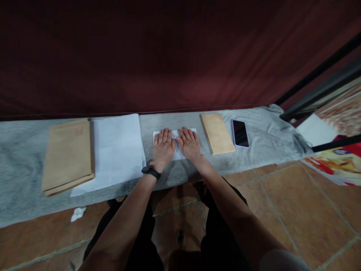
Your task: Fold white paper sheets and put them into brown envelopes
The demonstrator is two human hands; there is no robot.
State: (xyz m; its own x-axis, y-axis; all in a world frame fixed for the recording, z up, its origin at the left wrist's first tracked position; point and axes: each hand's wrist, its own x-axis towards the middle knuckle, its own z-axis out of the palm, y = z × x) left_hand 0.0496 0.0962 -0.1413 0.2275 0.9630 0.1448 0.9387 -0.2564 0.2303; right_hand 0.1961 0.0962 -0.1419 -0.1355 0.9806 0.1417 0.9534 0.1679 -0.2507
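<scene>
A small folded sheet of white paper (177, 153) lies on the grey cloth in front of me, partly covered by both hands. My left hand (163, 147) rests flat on its left part, fingers stretched out and pointing away from me. On the right part lies my right hand (188, 143), also flat, with its thumb close to the left one. Neither hand grips anything. Left of them is a stack of white paper sheets (117, 150), with brown envelopes (69, 154) overlapping its left side. Right of the hands sits a narrower stack of brown envelopes (217, 133).
The grey cloth (265, 131) covers a long narrow surface along a dark red wall or curtain (180, 82). A phone (240, 133) lies beyond the right-hand envelopes. Dark frame bars and a colourful printed sheet (338, 163) stand at the right. A crumpled tissue (78, 213) lies on the tiled floor.
</scene>
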